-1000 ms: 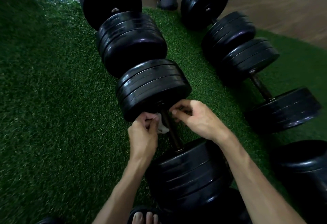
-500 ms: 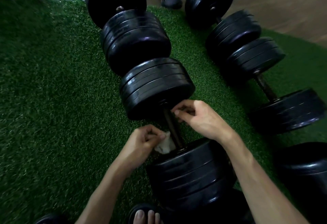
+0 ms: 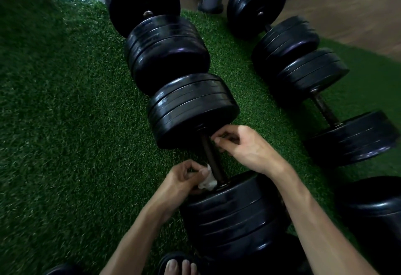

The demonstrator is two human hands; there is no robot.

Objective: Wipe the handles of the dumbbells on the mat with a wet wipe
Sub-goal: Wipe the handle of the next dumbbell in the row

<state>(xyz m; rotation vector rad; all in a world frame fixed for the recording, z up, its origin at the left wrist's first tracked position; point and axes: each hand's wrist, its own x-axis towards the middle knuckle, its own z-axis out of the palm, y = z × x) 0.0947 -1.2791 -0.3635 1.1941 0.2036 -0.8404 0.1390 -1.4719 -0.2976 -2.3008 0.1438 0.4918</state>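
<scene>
Fingers [image 3: 191, 169] of left hand [image 3: 181, 179] curled around crumpled wet wipe [image 3: 207, 181], pressed to near end of dumbbell handle [image 3: 211, 158] beside black plate [image 3: 234, 211]. Right hand [image 3: 243, 146] curled at handle's far end; grasp unclear. Beyond, on green mat [image 3: 65, 112], second dumbbell [image 3: 325, 101].

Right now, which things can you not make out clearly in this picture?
Head view:
- Right hand: curled fingers hide its contact with the dark metal dumbbell handle.
- White wet wipe: mostly covered by the left hand.
- Black dumbbell plate: cut off by the right edge.
</scene>
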